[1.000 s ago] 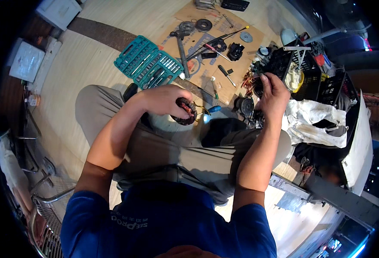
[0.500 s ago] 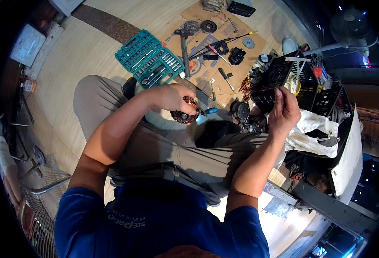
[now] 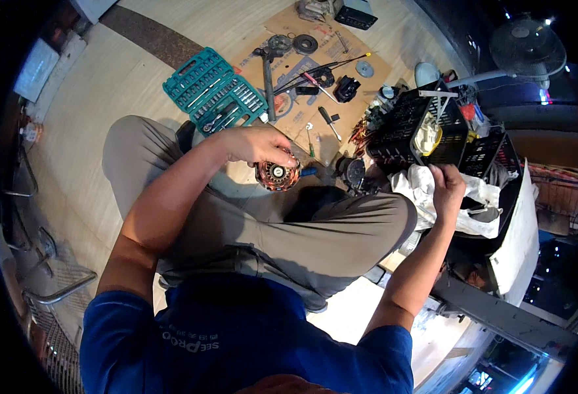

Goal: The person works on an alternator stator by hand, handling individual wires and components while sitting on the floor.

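Gripped in the left hand [image 3: 257, 144], fingers and thumb closed over its upper rim, is a round copper-wound motor core [image 3: 277, 180]; the right hand [image 3: 448, 189] draws its thumb and fingertips together, and whether they pinch anything thin cannot be told.

Largest around the seated person are black plastic crates [image 3: 394, 134], at the right, and a cardboard sheet [image 3: 302, 113] on the floor ahead. A white cloth [image 3: 420, 187] lies by the crates, just beneath or against the right hand. Left of the sheet sits an open teal socket set [image 3: 215, 92]; a hammer [image 3: 268, 85] lies along the sheet's left side.

Compared with a second ago, the right hand is farther out, over the cloth rather than beside the crates. The core, held above the gap between the bent legs, has turned from showing its side to showing a flat face. That seems to leave it steadied by the left hand alone, its windings better exposed.

Being disc-like, it has no clear long axis; its central axis points up toward the head, apparently a little tilted. A blue handle [image 3: 308, 171] juts out just right of it. Smallest, at its middle, is a pale toothed hub [image 3: 278, 171].
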A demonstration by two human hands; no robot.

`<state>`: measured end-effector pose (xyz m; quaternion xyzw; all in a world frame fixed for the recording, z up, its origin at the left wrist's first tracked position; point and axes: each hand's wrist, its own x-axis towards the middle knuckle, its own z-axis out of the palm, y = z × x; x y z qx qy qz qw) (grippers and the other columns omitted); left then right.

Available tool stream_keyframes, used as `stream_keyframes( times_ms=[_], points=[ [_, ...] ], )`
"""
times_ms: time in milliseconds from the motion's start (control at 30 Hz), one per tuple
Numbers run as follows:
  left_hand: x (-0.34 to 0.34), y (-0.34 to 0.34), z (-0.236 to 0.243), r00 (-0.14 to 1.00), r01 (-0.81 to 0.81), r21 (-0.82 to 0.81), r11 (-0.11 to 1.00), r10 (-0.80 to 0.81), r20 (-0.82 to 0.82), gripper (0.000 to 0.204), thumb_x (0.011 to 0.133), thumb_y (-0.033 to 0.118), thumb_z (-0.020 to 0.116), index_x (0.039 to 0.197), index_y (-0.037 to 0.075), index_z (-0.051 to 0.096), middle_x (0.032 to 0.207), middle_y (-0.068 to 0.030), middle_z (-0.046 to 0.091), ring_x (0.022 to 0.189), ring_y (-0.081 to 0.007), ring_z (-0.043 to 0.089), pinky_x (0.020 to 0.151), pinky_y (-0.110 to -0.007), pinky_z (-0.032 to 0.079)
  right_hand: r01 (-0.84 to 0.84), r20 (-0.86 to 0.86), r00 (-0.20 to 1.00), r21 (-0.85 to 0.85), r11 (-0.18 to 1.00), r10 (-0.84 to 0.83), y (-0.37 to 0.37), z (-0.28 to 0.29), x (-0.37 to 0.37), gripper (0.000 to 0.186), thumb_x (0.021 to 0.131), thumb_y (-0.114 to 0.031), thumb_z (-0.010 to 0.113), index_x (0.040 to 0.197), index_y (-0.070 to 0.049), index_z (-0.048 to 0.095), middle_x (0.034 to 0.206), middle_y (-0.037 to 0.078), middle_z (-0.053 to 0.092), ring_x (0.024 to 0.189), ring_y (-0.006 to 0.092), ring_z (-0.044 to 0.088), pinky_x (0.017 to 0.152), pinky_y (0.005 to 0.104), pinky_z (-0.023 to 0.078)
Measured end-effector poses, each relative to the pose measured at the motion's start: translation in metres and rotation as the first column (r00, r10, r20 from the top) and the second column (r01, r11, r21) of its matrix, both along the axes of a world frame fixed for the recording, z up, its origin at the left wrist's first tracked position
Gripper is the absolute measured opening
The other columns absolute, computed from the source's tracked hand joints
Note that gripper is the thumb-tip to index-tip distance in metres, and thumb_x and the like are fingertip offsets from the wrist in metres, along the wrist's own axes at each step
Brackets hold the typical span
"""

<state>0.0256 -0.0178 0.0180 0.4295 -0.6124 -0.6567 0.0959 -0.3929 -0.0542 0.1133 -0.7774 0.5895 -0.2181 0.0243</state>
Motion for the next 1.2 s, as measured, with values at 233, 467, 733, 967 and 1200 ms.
stream_keyframes(
  times_ms=[233, 467, 733, 967, 1200],
  points=[
    [-0.007, -0.001, -0.022, 0.987, 0.104, 0.07, 0.992, -0.094, -0.128, 0.056, 0.088, 0.058, 0.056, 0.108, 0.006, 0.063, 0.076, -0.0008, 0.061, 0.063, -0.0097, 0.055, 0.049, -0.026, 0.043, 0.277, -0.39, 0.874, -0.091, 0.957, -0.29, 0.037, 0.015, 0.047, 0.049, 0.081, -0.01, 0.064, 0.129, -0.008, 0.054, 0.144, 0.023, 0.037, 0.126, 0.0433, 0.041, 0.102, 0.0455, 0.041],
    [-0.006, -0.003, -0.059, 0.975, -0.125, 0.024, 0.992, 0.127, -0.181, 0.066, 0.092, 0.067, 0.037, 0.098, 0.007, 0.066, 0.068, -0.0009, 0.057, 0.054, -0.0086, 0.051, 0.045, -0.025, 0.04, -0.608, 0.083, 0.794, 0.061, 0.792, 0.603, 0.062, 0.026, 0.222, 0.059, 0.077, -0.008, 0.066, 0.133, -0.002, 0.046, 0.134, 0.024, 0.045, 0.121, 0.0406, 0.047, 0.097, 0.0427, 0.043],
    [0.0, -0.002, -0.032, 0.955, -0.21, 0.165, 0.964, 0.238, -0.174, 0.089, 0.085, 0.08, 0.02, 0.109, 0.007, 0.066, 0.076, -0.0032, 0.061, 0.06, -0.0081, 0.051, 0.047, -0.026, 0.039, -0.696, 0.413, 0.716, 0.49, 0.525, 0.563, 0.02, -0.046, 0.208, 0.095, 0.061, -0.031, 0.087, 0.137, 0.0, 0.039, 0.122, 0.024, 0.057, 0.116, 0.0368, 0.055, 0.094, 0.0384, 0.045],
    [0.0, -0.006, -0.03, 0.974, -0.187, 0.098, 0.977, 0.198, -0.112, 0.065, 0.091, 0.066, 0.04, 0.098, 0.006, 0.065, 0.076, -0.0013, 0.06, 0.061, -0.0077, 0.053, 0.047, -0.023, 0.038, -0.593, 0.456, 0.805, 0.599, 0.538, 0.38, 0.016, -0.054, 0.213, 0.07, 0.063, -0.02, 0.086, 0.12, 0.0, 0.052, 0.099, 0.017, 0.066, 0.092, 0.0257, 0.065, 0.081, 0.0345, 0.05],
    [-0.004, -0.01, -0.029, 0.969, -0.136, 0.096, 0.986, 0.153, -0.195, 0.047, 0.094, 0.051, 0.05, 0.109, 0.008, 0.059, 0.079, -0.0009, 0.06, 0.064, -0.007, 0.053, 0.05, -0.023, 0.038, -0.632, 0.631, 0.758, 0.647, 0.426, 0.167, 0.016, -0.068, 0.206, 0.055, 0.065, -0.011, 0.085, 0.109, 0.004, 0.057, 0.092, 0.008, 0.066, 0.083, 0.0124, 0.059, 0.078, 0.0288, 0.049]
  ],
)
